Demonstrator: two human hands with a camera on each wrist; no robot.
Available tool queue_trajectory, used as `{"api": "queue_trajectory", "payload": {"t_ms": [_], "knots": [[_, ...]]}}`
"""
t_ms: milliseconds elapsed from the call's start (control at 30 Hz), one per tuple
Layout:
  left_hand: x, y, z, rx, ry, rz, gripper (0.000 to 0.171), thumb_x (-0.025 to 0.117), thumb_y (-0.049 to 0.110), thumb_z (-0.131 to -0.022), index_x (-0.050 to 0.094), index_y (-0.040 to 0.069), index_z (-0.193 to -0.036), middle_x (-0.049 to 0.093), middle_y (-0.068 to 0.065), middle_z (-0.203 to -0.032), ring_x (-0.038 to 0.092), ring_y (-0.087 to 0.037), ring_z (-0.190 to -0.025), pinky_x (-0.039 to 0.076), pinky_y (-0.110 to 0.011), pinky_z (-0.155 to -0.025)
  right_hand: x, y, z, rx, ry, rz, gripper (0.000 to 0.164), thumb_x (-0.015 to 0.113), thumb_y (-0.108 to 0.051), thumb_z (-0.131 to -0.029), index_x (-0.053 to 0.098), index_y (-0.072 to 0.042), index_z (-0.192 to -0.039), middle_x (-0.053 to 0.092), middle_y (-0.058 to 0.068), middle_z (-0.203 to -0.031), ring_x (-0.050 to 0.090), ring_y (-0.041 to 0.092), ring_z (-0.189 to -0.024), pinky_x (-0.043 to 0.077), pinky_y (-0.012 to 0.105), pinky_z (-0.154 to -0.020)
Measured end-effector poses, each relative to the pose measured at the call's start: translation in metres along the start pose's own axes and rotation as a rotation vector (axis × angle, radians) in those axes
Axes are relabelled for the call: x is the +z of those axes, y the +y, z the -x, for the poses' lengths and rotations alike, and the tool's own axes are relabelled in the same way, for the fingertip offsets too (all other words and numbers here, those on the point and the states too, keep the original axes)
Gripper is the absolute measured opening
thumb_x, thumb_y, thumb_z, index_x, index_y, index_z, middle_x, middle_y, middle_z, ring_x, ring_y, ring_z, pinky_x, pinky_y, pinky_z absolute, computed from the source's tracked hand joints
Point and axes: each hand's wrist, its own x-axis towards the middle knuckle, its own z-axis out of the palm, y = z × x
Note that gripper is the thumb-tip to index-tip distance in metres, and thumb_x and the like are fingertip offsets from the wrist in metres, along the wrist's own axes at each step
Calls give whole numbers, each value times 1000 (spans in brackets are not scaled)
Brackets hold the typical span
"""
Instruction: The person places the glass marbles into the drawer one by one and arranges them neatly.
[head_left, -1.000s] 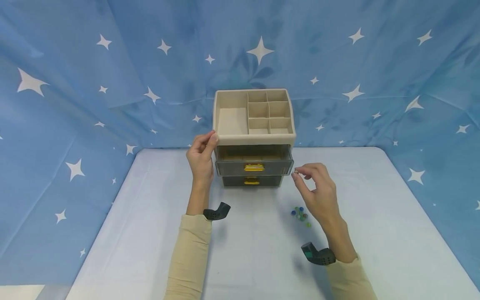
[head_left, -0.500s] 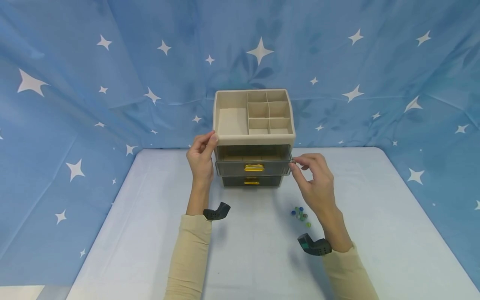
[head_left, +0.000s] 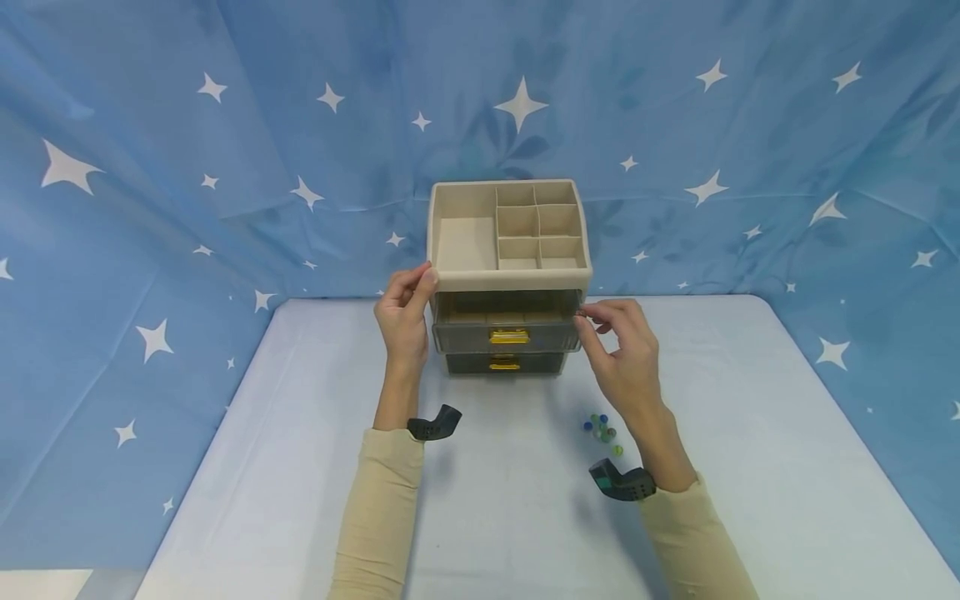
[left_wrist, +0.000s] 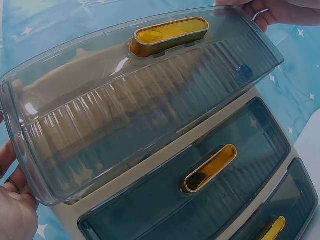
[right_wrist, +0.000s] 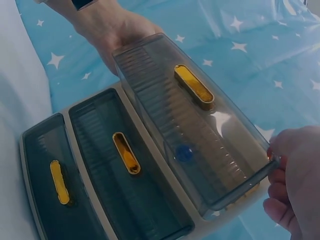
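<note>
Apparently, right of centre, the right hand (head_left: 628, 358) pinches a marble (head_left: 582, 314) between fingers (head_left: 606, 310) at the open drawer (head_left: 461, 339); loosening early could drop it outside. The left hand (head_left: 405, 325) grips the organizer (head_left: 513, 281).

Head view overlooks drawers (head_left: 477, 339), wrist views nearer.

I can read no words, labels, brands, numbers or signs in my head view or in either wrist view.
</note>
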Motion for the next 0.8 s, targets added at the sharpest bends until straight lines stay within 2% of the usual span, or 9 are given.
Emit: {"api": "queue_trajectory", "payload": {"t_ms": [133,367,800], "knots": [[1,0,0,2,4,-7,17,73,5,-89,78,19,-96,64,5,-89,63,-6,-82,51,-18,-76,1,0,0,23,-7,12,19,73,2,-87,71,6,-105,65,18,-99,61,26,-86,49,20,-78],[1,0,-1,2,2,-2,18,72,3,-90,78,18,-97,65,5,-89,63,-7,-82,51,-19,-75,1,-1,1,57,-5,13,18,72,1,-88,72,5,-106,65,18,-99,61,26,-86,47,14,-79],[-1,-1,1,-14,-3,-8,16,72,5,-90,78,18,-98,67,4,-93,65,-8,-85,52,-19,-77,1,-3,8,117,-26,26,20,71,-5,-92,71,4,-110,64,16,-102,59,22,-87,44,11,-80]]}}
